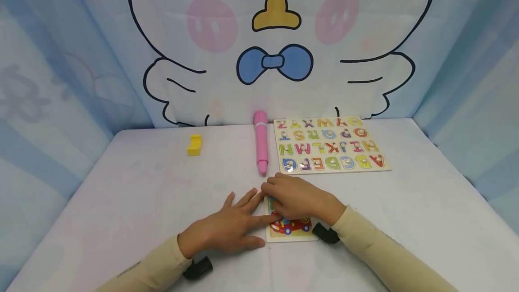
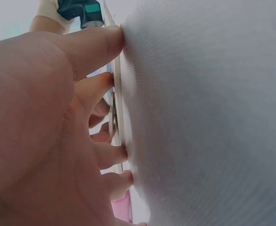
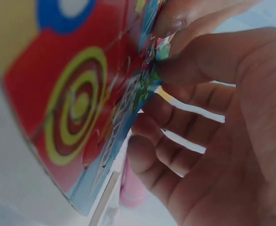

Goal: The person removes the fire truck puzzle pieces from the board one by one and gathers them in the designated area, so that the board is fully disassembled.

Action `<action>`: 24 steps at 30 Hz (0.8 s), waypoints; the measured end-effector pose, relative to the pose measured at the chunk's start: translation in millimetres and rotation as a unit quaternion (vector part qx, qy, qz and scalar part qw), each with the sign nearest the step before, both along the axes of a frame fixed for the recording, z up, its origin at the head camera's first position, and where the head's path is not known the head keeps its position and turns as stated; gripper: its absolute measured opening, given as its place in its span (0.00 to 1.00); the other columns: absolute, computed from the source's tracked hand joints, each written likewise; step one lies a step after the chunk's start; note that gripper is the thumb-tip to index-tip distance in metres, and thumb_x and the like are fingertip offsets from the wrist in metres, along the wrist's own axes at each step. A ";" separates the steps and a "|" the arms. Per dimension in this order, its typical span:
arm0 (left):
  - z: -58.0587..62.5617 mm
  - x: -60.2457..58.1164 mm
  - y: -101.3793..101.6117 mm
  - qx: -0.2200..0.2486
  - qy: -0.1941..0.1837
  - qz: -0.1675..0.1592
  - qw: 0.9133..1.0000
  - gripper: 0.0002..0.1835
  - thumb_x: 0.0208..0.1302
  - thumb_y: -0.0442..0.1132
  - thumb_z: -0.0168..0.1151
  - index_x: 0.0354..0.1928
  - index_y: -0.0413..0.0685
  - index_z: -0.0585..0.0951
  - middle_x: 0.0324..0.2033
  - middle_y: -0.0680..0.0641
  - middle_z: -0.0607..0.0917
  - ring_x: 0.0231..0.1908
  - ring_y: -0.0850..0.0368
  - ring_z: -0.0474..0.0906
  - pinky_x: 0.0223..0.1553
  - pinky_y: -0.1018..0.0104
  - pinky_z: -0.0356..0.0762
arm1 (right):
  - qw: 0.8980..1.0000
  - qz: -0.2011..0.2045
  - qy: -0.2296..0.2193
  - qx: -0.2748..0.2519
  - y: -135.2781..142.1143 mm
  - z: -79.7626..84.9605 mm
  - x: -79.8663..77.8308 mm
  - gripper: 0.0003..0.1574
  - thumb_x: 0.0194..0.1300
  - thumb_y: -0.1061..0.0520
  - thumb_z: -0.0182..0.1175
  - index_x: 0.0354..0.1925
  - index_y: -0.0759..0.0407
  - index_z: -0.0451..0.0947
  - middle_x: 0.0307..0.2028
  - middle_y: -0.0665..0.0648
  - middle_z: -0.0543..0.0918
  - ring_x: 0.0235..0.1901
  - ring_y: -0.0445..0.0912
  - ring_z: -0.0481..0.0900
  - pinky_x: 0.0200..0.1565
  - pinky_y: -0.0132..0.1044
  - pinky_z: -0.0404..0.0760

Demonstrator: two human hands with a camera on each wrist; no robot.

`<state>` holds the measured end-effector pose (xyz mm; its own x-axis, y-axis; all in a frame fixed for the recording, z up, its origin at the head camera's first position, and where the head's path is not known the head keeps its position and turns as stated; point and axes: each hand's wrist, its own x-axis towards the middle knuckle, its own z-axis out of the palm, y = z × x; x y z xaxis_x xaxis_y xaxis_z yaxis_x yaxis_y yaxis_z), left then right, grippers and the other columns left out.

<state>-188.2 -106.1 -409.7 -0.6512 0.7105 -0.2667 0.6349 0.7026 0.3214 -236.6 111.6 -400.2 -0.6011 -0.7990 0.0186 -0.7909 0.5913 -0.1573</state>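
A small picture puzzle (image 1: 289,233) with a red fire truck lies on the table in front of me. My left hand (image 1: 229,229) spreads along its left side: one fingertip rests on the truck picture and the thumb lies at the near left corner. My right hand (image 1: 302,197) curls over the far part of the puzzle. In the right wrist view, its thumb and bent fingers (image 3: 145,153) pinch a colourful puzzle piece (image 3: 149,80) at the far edge; most of that piece is hidden. A left fingertip comes close to the right thumb there.
A pink marker-shaped stick (image 1: 261,143) lies beyond the hands. Right of it is a wooden alphabet board (image 1: 324,168) with knobbed letters. A small yellow block (image 1: 194,145) stands at the far left. A cartoon-printed curtain (image 1: 275,98) closes the table's back.
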 end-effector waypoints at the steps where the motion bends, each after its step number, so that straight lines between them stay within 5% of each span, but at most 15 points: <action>1: 0.0 -0.1 -0.2 0.000 0.000 0.000 1.000 0.33 0.72 0.63 0.57 0.77 0.80 0.62 0.81 0.44 0.47 0.80 0.42 0.39 0.68 0.24 0.42 | 1.000 -0.005 -0.015 -0.001 0.3 0.4 0.0 0.15 0.64 0.61 0.64 0.49 0.54 0.81 0.39 0.48 0.79 0.40 0.43 0.72 0.46 0.38 0.78; 7: 0.8 -0.2 -0.7 -0.002 -0.007 0.003 1.000 0.33 0.72 0.63 0.57 0.77 0.80 0.62 0.81 0.45 0.47 0.80 0.42 0.38 0.69 0.24 0.41 | 0.997 -0.022 -0.080 -0.004 2.1 4.5 1.5 0.18 0.65 0.56 0.69 0.53 0.57 0.82 0.43 0.50 0.79 0.42 0.42 0.73 0.51 0.38 0.79; 17: 0.4 -0.3 -0.4 -0.003 -0.009 0.004 1.000 0.33 0.72 0.62 0.58 0.76 0.80 0.64 0.81 0.45 0.50 0.80 0.43 0.40 0.69 0.24 0.43 | 0.996 -0.043 -0.076 0.019 3.3 10.1 4.2 0.16 0.63 0.53 0.72 0.47 0.56 0.81 0.40 0.49 0.77 0.39 0.42 0.72 0.45 0.38 0.80; 24: -1.0 -0.5 0.3 -0.003 -0.004 0.004 1.000 0.32 0.71 0.62 0.58 0.76 0.81 0.64 0.81 0.45 0.49 0.80 0.43 0.39 0.69 0.24 0.43 | 0.992 -0.096 -0.073 0.041 -3.3 11.5 10.3 0.14 0.63 0.54 0.73 0.44 0.57 0.83 0.37 0.49 0.76 0.36 0.43 0.72 0.37 0.37 0.79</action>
